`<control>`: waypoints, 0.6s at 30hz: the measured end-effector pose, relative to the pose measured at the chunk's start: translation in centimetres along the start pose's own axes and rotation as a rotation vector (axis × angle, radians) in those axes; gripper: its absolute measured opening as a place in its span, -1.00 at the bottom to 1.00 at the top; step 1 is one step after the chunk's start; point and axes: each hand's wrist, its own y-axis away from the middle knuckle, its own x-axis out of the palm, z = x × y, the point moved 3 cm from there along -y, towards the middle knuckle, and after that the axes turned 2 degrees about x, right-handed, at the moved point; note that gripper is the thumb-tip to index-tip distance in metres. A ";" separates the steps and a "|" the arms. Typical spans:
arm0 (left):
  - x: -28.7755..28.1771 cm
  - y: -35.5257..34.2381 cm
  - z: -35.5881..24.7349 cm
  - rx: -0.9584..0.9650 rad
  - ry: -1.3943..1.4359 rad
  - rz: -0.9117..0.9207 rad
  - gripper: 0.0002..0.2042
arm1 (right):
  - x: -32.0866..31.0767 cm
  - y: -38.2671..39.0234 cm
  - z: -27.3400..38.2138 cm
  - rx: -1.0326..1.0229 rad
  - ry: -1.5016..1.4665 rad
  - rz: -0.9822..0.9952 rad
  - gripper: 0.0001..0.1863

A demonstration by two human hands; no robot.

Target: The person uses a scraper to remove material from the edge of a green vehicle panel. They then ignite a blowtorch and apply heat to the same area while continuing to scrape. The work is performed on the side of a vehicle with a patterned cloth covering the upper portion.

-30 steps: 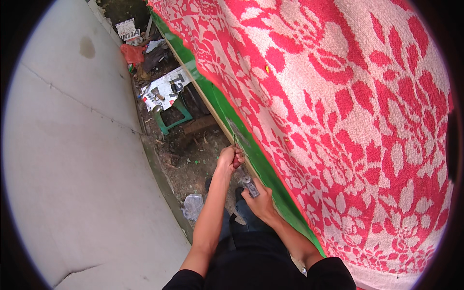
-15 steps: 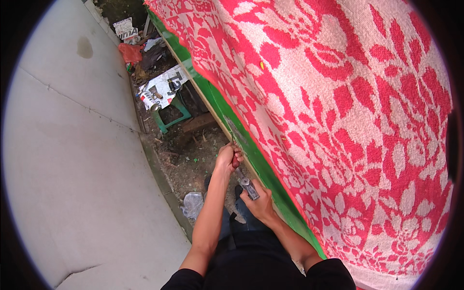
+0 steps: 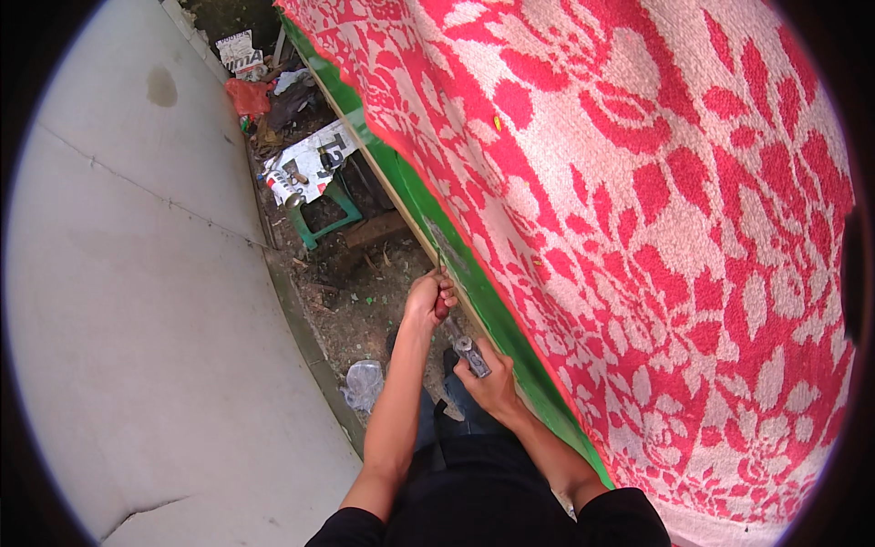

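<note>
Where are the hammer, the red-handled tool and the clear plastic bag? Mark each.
Hammer [image 3: 471, 356], head view: its metal head.
Red-handled tool [image 3: 442, 308], head view: its red handle.
Clear plastic bag [image 3: 364, 385], head view: its crumpled middle.

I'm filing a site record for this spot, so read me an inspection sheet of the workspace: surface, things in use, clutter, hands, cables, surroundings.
Surface: green panel with a wooden edge, mostly under a red-and-white floral cloth.
Things in use: red-handled tool, thin shaft by the wooden edge; hammer close behind its handle, contact unclear.
Clutter: green stool, torn printed board, clear plastic bag, reddish bag.
Hands: left hand closed on the red-handled tool; right hand closed on the hammer.
Cables: nothing seen.
Surroundings: pale wall at left with a dark stain; ground littered with scraps.
</note>
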 end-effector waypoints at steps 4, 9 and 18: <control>0.1 0.6 0.0 -0.010 0.009 0.018 -0.81 | -0.1 0.0 0.3 -0.032 -0.010 -0.011 -0.74; -0.5 -0.1 -0.6 0.051 0.071 -0.045 -0.83 | -0.3 0.0 0.3 0.001 -0.027 -0.017 -0.75; -0.6 0.5 0.2 -0.040 -0.006 0.033 -0.77 | -0.6 0.0 -0.2 0.069 -0.043 -0.011 -0.74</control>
